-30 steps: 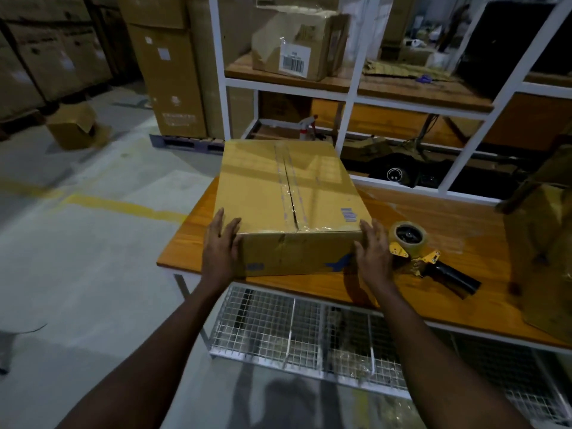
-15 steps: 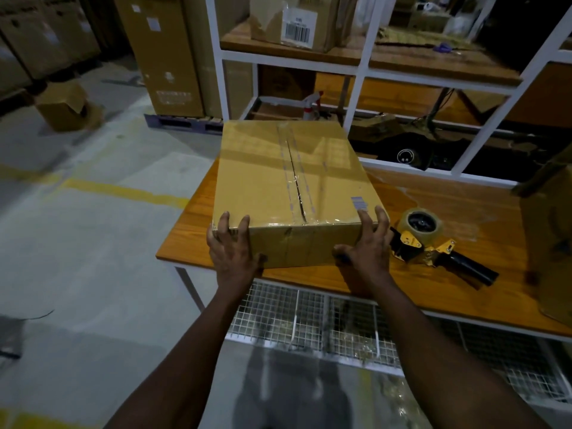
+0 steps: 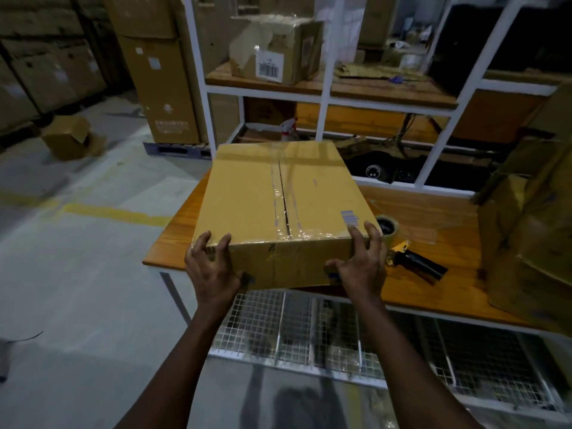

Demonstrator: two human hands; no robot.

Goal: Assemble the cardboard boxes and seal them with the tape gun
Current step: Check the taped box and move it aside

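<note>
A closed brown cardboard box (image 3: 247, 196) with clear tape along its top seam is at the left end of the orange wooden table (image 3: 433, 212). Its near end is raised off the table edge. My left hand (image 3: 212, 264) grips the near left corner, fingers over the top edge and thumb under. My right hand (image 3: 360, 264) holds the near right corner the same way. The tape gun (image 3: 408, 258), with a roll of clear tape and a black handle, lies on the table just right of the box.
More folded and crumpled cardboard (image 3: 532, 230) stands at the table's right end. A white shelf frame (image 3: 325, 94) with boxes rises behind the table. A wire mesh shelf (image 3: 309, 335) sits under the tabletop. Stacked cartons (image 3: 161, 88) and a loose box (image 3: 71, 137) are on the floor to the left.
My hands went from resting flat against the box's near face to gripping its near corners. The box's near end has lifted and come toward me, past the table edge.
</note>
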